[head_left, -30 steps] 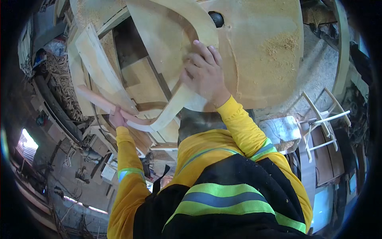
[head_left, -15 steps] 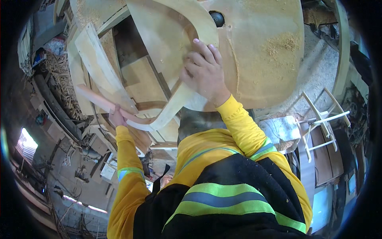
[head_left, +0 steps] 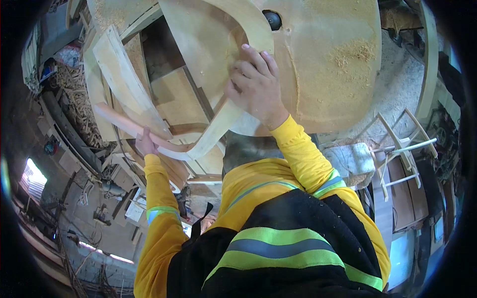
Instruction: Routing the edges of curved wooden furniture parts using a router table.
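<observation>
A curved pale wooden frame (head_left: 211, 135) lies across the worktable (head_left: 328, 94), its bent outline running from the lower left up to the top middle. My left hand (head_left: 146, 142) is closed around its lower left limb. Farther up, my right hand (head_left: 256, 89) grips the frame with bent fingers, the fingertips against the wood and the palm side hidden. A dark round machine part (head_left: 272, 21) shows in a hole in the tabletop, close beside the frame's upper curve and above my right hand.
Wood shavings (head_left: 353, 53) are scattered on the table's right side. A flat wooden board (head_left: 130, 82) and an open gap (head_left: 161, 47) lie at the left. On the right stand a pale wooden chair-like frame (head_left: 402, 149) and a dusty block (head_left: 350, 161). Scrap wood (head_left: 79, 99) is heaped far left.
</observation>
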The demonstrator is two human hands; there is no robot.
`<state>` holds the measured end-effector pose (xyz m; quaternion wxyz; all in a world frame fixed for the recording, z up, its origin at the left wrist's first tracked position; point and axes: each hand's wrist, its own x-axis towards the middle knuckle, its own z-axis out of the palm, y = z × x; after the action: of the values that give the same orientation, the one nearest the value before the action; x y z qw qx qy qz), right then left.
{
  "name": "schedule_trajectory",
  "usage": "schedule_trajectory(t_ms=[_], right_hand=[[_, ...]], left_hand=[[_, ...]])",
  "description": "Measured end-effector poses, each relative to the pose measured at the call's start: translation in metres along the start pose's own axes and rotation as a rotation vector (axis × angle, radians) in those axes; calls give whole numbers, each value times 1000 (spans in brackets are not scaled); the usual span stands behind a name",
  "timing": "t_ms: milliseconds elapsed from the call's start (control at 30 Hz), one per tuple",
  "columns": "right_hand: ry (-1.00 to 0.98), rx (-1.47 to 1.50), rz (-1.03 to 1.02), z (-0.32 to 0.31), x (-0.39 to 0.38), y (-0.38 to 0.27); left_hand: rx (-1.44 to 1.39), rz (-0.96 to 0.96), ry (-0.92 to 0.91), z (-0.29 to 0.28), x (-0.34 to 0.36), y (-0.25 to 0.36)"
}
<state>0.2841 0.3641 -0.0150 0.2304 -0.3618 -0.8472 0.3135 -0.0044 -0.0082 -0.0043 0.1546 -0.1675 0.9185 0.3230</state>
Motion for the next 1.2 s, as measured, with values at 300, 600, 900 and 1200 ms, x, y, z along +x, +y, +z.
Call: schedule_trajectory(t_ms=[300,600,900,1200], right_hand=[[68,4,-28,-2,2,-3],[82,-97,-92,16,24,-26],[-91,210,-315,28,-62,-42],[-63,201,-343,21,-43,-27]], left_hand=[[223,157,21,-6,-4,1],[-63,21,-112,-2,-38,-4],[-266,-31,-137,12,-68,-29],[-188,62,-5,31,-86,-3]])
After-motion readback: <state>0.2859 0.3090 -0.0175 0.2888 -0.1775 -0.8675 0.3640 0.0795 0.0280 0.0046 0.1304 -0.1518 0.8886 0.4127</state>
